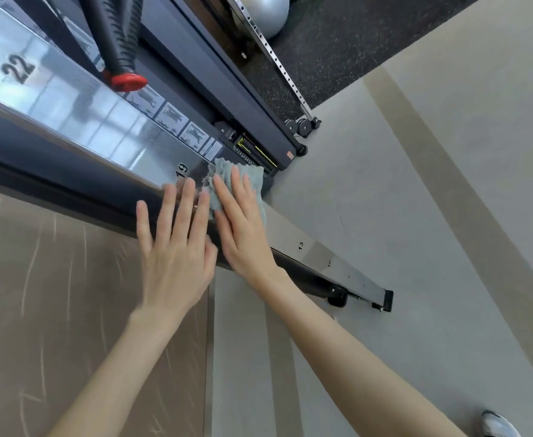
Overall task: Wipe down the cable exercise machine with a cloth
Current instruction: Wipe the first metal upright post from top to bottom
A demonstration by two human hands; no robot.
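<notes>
1. Head view, looking steeply down the cable machine's shiny steel rail [69,99], the one with the numbers 22, 19 and 13 printed on it.
2. The cloth [246,178], pale grey-green and kinda crumpled, sits on the rail right next to the "19", just below the strip of exercise stickers [180,121].
3. Right hand [243,228] is flat, fingers straight, pressing the cloth against the rail. No curl around it.
4. Left hand [176,257] is flat too, fingers spread, with the tips on the rail by the "19" just beside the cloth. It's holding nothing.
5. Other stuff: a black handle with a red end cap [126,80] up top, the weight stack [255,151] behind the cloth, a silver exercise ball [268,14], and one shoe [498,424] on the grey floor [416,216].
</notes>
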